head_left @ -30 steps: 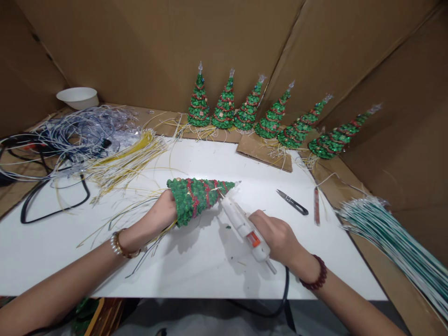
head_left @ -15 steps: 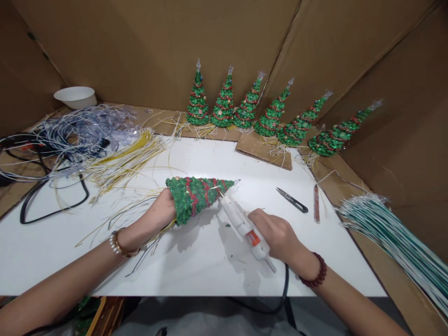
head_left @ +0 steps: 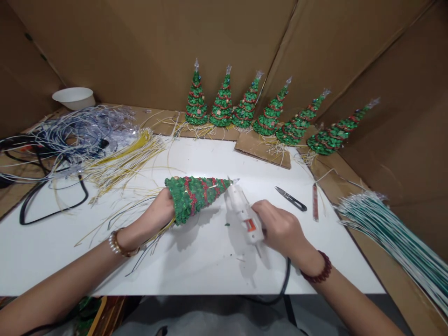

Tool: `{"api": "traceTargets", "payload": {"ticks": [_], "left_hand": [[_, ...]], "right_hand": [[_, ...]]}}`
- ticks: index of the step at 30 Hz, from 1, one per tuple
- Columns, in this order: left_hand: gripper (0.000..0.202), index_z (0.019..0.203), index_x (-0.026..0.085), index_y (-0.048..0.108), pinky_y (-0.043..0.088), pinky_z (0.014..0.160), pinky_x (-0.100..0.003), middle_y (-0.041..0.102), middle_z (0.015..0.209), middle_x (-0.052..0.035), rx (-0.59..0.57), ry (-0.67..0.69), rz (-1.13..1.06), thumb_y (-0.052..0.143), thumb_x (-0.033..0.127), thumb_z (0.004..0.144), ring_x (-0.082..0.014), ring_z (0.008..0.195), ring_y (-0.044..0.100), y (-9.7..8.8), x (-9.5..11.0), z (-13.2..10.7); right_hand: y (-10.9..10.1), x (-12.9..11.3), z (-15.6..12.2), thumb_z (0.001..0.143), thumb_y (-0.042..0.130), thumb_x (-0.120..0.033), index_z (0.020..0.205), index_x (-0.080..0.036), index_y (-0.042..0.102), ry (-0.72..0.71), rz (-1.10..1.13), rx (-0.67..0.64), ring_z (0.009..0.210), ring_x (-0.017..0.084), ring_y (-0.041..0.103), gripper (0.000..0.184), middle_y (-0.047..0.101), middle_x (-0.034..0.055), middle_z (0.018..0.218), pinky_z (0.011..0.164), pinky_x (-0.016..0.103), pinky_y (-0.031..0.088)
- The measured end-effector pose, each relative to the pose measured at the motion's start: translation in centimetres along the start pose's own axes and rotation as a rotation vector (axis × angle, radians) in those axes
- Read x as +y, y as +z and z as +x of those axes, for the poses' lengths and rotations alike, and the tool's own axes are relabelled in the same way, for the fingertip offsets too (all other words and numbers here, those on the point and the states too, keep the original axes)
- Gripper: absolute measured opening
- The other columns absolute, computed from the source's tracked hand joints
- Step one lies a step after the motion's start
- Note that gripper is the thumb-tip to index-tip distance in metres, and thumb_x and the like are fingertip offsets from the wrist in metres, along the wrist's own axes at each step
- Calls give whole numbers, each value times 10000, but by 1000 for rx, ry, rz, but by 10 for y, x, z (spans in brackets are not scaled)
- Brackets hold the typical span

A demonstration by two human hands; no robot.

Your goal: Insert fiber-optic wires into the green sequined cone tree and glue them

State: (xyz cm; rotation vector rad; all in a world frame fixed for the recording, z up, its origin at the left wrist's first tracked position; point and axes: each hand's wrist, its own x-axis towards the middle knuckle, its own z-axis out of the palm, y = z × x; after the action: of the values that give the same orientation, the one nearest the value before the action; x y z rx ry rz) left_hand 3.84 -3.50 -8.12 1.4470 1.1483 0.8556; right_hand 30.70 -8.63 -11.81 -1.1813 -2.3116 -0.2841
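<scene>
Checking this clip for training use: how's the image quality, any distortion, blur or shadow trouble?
In the head view, the wide lens makes the rightmost tree lean steeply; the wire bundle at the right edge looks soft; the glue gun casts a soft shadow on the white board, without harsh glare.

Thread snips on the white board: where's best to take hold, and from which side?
Take the black grip of the thread snips from above, coming in from the right. They lie flat on the white board with the steel points aimed up and left, so the grip end is probably the safest hold, and it keeps fingers off the points.
</scene>
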Motion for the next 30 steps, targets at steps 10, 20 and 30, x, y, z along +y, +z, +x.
{"api": "traceTargets", "payload": {"ticks": [10,20,30], "left_hand": [[395,994,151,723,540,856,-428,732,1035,-105,-37,8,-30,713,397,686,-331,1021,630,-3,-1,3],[281,925,143,680,526,612,-276,722,930,-68,-19,-5,61,692,340,725,-194,715,624,-1,1,0],[346,1006,155,667,537,684,-299,718,944,-58,57,-61,-6,702,317,703,-215,791,639,1,1,-5]], "right_hand": [[-8,40,-4,806,594,-273,947,-188,554,326,-17,-298,780,209,626,170,635,46,912,613,298,447],[-23,8,79,927,522,-211,882,-161,634,88,253,-127,828,177,595,131,647,54,847,742,294,451],[11,-8,104,899,561,-172,805,-148,624,145,554,-136,739,116,580,116,648,26,810,688,237,421]]}}
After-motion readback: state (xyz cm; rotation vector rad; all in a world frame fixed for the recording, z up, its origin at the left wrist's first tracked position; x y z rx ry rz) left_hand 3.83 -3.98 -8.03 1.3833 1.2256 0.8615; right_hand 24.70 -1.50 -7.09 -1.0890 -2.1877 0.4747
